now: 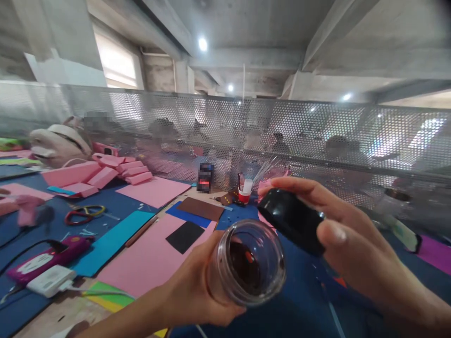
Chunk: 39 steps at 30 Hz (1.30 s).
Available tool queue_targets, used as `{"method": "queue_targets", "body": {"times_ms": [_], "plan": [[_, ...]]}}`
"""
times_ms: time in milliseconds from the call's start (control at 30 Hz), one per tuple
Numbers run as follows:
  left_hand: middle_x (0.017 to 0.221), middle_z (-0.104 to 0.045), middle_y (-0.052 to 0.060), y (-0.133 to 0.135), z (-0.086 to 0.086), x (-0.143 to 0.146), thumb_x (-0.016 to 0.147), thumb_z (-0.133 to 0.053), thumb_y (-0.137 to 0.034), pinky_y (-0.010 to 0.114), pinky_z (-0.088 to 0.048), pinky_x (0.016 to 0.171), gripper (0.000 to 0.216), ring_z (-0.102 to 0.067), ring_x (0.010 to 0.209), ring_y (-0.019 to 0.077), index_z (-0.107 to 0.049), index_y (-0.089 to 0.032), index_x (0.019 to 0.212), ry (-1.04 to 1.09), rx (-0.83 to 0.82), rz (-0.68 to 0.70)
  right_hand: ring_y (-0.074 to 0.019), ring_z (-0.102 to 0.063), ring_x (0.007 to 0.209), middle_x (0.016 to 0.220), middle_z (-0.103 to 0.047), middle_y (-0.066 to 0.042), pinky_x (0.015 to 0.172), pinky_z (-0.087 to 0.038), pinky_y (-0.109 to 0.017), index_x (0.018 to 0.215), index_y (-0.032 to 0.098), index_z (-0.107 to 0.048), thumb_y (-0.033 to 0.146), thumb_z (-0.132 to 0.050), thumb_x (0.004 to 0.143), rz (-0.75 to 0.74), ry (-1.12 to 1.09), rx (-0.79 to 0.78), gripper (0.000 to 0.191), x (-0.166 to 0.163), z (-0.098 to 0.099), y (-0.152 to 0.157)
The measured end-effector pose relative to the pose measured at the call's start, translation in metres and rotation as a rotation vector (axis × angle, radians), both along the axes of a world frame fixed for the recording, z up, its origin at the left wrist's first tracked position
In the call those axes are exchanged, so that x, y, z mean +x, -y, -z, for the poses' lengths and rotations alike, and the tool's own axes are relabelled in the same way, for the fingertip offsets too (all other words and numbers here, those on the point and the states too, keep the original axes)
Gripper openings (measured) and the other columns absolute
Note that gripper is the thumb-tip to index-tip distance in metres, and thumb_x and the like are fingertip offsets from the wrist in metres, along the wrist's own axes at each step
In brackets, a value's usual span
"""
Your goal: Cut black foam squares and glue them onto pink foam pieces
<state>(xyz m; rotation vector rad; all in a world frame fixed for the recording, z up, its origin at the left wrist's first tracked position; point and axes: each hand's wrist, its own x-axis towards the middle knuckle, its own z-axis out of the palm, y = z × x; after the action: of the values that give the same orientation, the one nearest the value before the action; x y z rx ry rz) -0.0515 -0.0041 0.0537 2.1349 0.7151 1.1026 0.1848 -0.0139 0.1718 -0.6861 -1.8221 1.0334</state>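
A clear jar (276,263) with dark liquid inside is tilted toward me, its mouth uncovered. My left hand (202,281) wraps round its side, closed on it. Just up and to the right, my right hand (355,239) grips a black lid (291,218) between thumb and fingers, apart from the jar's rim. Beyond the jar lie a black square sheet (185,237), a large pink sheet (141,263), and brown (200,209) and blue sheets.
Scissors (84,215), a purple power strip (49,258), a white charger (51,280) and a hot glue gun (30,206) lie at left. Folded pink boxes (102,173) sit behind. A red-and-white cup (244,193) stands before the perforated metal screen (225,136).
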Motion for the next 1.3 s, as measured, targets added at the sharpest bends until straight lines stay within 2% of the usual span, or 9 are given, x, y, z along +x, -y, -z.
{"method": "queue_targets", "body": {"times_ms": [133, 300, 500, 700, 867, 1033, 1100, 1200, 1300], "plan": [[0.095, -0.064, 0.003, -0.003, 0.008, 0.001, 0.062, -0.078, -0.020, 0.029, -0.054, 0.064, 0.070, -0.061, 0.075, 0.0181, -0.044, -0.023, 0.122, 0.036, -0.096, 0.023, -0.0304, -0.054, 0.121, 0.130, -0.057, -0.005, 0.099, -0.048, -0.045, 0.131, 0.033, -0.051, 0.050, -0.069, 0.081, 0.008, 0.224, 0.170, 0.056, -0.007, -0.004, 0.000], [0.070, -0.050, -0.006, -0.004, 0.011, 0.002, 0.065, -0.074, -0.016, 0.017, -0.034, 0.043, 0.060, -0.043, 0.053, 0.0075, -0.043, -0.022, 0.116, 0.095, -0.242, 0.113, -0.0289, -0.049, 0.124, 0.134, -0.053, -0.004, 0.104, -0.043, -0.044, 0.133, 0.033, -0.049, 0.043, -0.077, 0.075, 0.008, 0.467, 0.393, 0.064, -0.009, -0.016, -0.004], [0.083, -0.056, -0.001, -0.002, 0.009, 0.004, 0.064, -0.077, -0.025, 0.021, -0.044, 0.053, 0.057, -0.055, 0.067, 0.0132, -0.043, -0.022, 0.111, 0.151, -0.340, 0.124, -0.0258, -0.048, 0.125, 0.135, -0.052, -0.003, 0.104, -0.043, -0.040, 0.138, 0.035, -0.045, 0.048, -0.074, 0.077, -0.169, 0.651, 0.428, 0.069, -0.016, -0.027, -0.011], [0.076, -0.054, -0.005, -0.010, 0.021, 0.001, 0.065, -0.076, -0.020, 0.022, -0.047, 0.053, 0.058, -0.057, 0.064, 0.0129, -0.043, -0.024, 0.112, 0.156, -0.369, 0.125, -0.0288, -0.052, 0.118, 0.134, -0.051, -0.005, 0.097, -0.045, -0.046, 0.139, 0.035, -0.042, 0.061, -0.068, 0.076, 0.115, 0.756, 0.509, 0.073, -0.030, -0.018, -0.009], [0.078, -0.054, -0.004, -0.013, 0.019, 0.000, 0.061, -0.080, -0.021, 0.020, -0.043, 0.048, 0.061, -0.052, 0.059, 0.0102, -0.044, -0.025, 0.110, 0.189, -0.381, 0.155, -0.0261, -0.048, 0.124, 0.144, -0.043, -0.004, 0.098, -0.045, -0.039, 0.148, 0.037, -0.027, 0.053, -0.062, 0.085, -0.031, 0.872, 0.570, 0.074, -0.024, -0.028, -0.010], [0.078, -0.051, -0.005, -0.008, 0.010, -0.001, 0.065, -0.076, -0.018, 0.016, -0.036, 0.046, 0.054, -0.045, 0.056, 0.0061, -0.043, -0.022, 0.108, 0.122, -0.511, 0.085, -0.0288, -0.058, 0.108, 0.130, -0.055, -0.008, 0.087, -0.049, -0.042, 0.143, 0.031, -0.039, 0.064, -0.059, 0.082, 0.105, 0.933, 0.595, 0.072, -0.026, -0.033, -0.014], [0.075, -0.050, -0.006, -0.007, 0.009, -0.002, 0.065, -0.076, -0.018, 0.016, -0.035, 0.045, 0.055, -0.044, 0.055, 0.0060, -0.043, -0.022, 0.110, 0.105, -0.511, 0.079, -0.0296, -0.055, 0.114, 0.136, -0.051, -0.008, 0.089, -0.048, -0.042, 0.147, 0.032, -0.033, 0.064, -0.057, 0.083, 0.072, 0.948, 0.627, 0.075, -0.027, -0.035, -0.013], [0.076, -0.052, -0.005, -0.009, 0.012, -0.003, 0.064, -0.078, -0.022, 0.019, -0.039, 0.049, 0.058, -0.049, 0.058, 0.0086, -0.045, -0.022, 0.111, 0.112, -0.460, 0.075, -0.0254, -0.052, 0.120, 0.140, -0.050, -0.004, 0.093, -0.046, -0.037, 0.150, 0.036, -0.025, 0.050, -0.053, 0.093, -0.046, 0.989, 0.664, 0.065, -0.027, -0.038, -0.011], [0.077, -0.054, -0.004, -0.010, 0.016, -0.004, 0.065, -0.079, -0.024, 0.021, -0.044, 0.054, 0.057, -0.053, 0.063, 0.0110, -0.046, -0.021, 0.111, 0.110, -0.453, 0.069, -0.0239, -0.058, 0.110, 0.128, -0.058, -0.004, 0.088, -0.048, -0.038, 0.147, 0.035, -0.030, 0.051, -0.049, 0.094, 0.030, 1.009, 0.707, 0.058, -0.032, -0.035, -0.012]]}}
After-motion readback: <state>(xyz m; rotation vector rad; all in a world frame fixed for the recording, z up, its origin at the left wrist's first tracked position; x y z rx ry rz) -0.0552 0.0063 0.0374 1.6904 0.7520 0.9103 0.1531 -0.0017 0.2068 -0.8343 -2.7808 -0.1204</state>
